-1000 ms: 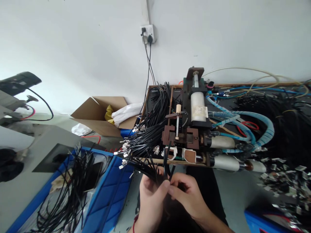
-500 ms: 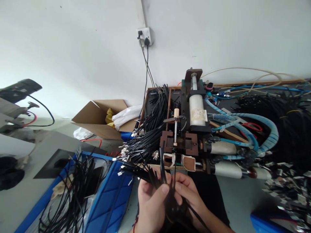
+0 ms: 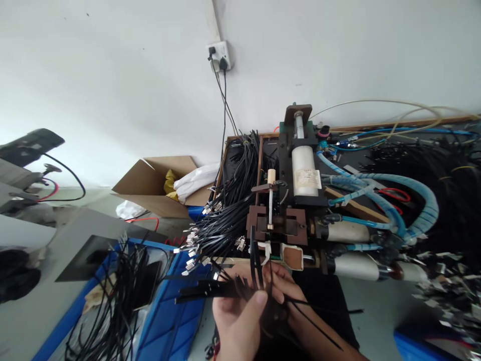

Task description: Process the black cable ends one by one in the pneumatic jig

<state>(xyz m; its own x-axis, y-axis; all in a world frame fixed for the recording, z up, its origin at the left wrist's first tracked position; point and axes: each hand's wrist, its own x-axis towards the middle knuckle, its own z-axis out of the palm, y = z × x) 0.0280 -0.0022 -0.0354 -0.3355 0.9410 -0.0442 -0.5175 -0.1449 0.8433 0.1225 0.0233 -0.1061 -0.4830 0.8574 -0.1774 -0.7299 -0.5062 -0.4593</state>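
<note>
A bunch of flat black cables [image 3: 203, 291] lies in my left hand [image 3: 240, 313], its thumb pressed over them. Some strands point left, and a few stand upright toward the machine. My right hand [image 3: 283, 291] is right beside it, thumb and fingers pinched around a thin black cable from the same bunch; other strands trail across the right wrist. Just beyond my hands is a pneumatic press [image 3: 276, 220] with brown metal jaws and a white cylinder. The lower part of the bunch is dark and hard to make out.
Many black cables with metal ends [image 3: 221, 225] lie left of the press. A blue crate [image 3: 169, 306] with loose cables stands at lower left, with an open cardboard box [image 3: 150, 173] behind it. Blue hoses [image 3: 421, 200] and a large cable pile [image 3: 451, 200] are at right.
The cables in my left hand now spread farther left and fan out more. Cable ends now stick out to the right past my right wrist. The view has shifted slightly.
</note>
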